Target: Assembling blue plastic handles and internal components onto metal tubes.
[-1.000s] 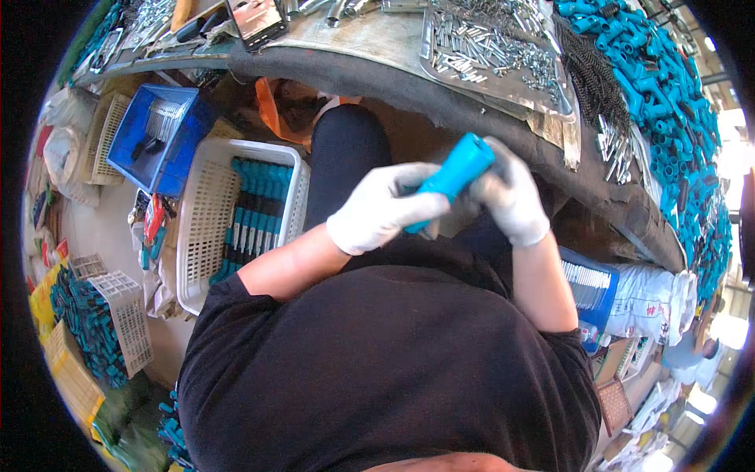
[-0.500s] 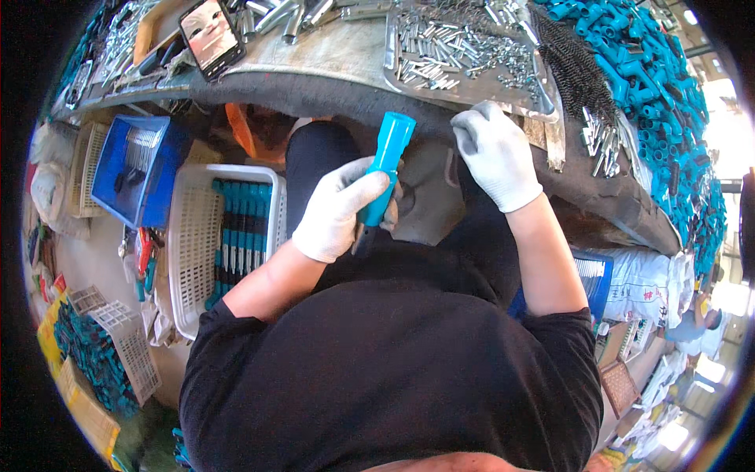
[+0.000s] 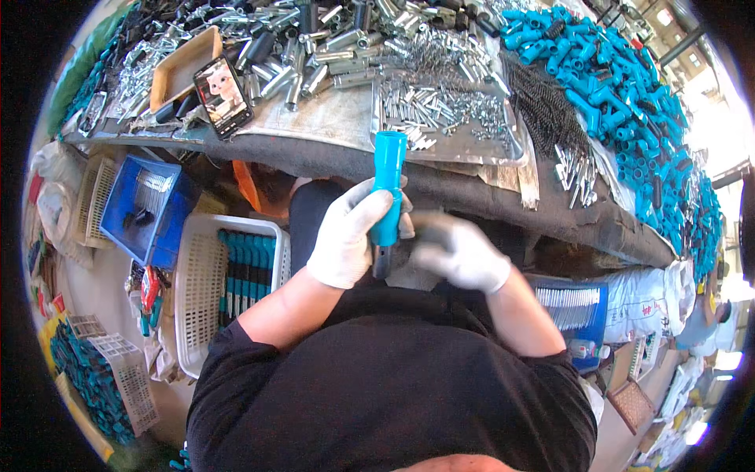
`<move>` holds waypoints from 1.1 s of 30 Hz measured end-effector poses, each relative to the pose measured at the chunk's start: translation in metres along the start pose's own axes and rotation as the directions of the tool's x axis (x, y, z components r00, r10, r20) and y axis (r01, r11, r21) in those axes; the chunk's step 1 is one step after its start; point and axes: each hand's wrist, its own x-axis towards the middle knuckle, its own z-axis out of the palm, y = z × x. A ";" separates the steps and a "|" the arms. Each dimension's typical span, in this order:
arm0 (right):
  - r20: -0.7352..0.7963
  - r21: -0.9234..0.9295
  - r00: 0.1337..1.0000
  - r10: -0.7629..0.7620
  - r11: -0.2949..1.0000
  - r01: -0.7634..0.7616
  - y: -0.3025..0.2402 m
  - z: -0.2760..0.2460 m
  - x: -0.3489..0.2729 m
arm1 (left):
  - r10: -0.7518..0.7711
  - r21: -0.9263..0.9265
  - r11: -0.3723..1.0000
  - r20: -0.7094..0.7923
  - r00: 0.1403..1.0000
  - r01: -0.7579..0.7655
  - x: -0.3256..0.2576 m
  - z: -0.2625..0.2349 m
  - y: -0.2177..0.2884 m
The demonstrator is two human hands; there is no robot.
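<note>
A teal tube-shaped plastic part (image 3: 389,161) stands nearly upright in front of my body, its open mouth at the top. My gloved left hand (image 3: 342,244) is wrapped round its middle, thumb across the front. A black piece (image 3: 383,263) sticks out of the part's lower end. Just right of it is my gloved right hand (image 3: 474,258), its fingers smeared by motion. Whether that hand holds anything small cannot be made out.
Ahead, a metal tray (image 3: 440,145) on the cloth-covered bench carries small metal pins. A phone (image 3: 224,98) leans at left; springs (image 3: 543,110) and a heap of teal parts (image 3: 621,102) lie right. A white basket (image 3: 200,295) and blue crate (image 3: 130,236) stand lower left.
My right hand has come down and left from the tray's edge, close to the teal part. The left hand still grips the part, now more upright. The view has shifted, showing more bench.
</note>
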 end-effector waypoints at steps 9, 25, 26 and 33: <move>0.031 0.325 0.979 0.202 0.924 -0.201 0.001 0.043 -0.014 | 0.142 0.240 0.961 -0.014 0.990 -0.135 -0.010 0.009 0.006; -0.208 -0.675 0.907 -0.366 0.725 0.138 -0.081 -0.090 0.239 | 0.029 -0.078 0.996 -0.199 0.980 -0.046 0.012 -0.074 0.025; -0.247 -0.646 0.938 -0.243 0.762 0.028 -0.076 -0.107 0.274 | -0.007 -0.070 0.998 -0.176 0.984 -0.006 0.012 -0.077 0.026; -0.273 -0.870 0.962 -0.016 0.430 -0.240 -0.034 -0.135 0.382 | -0.124 0.004 0.992 -0.051 0.991 0.125 0.013 -0.100 0.019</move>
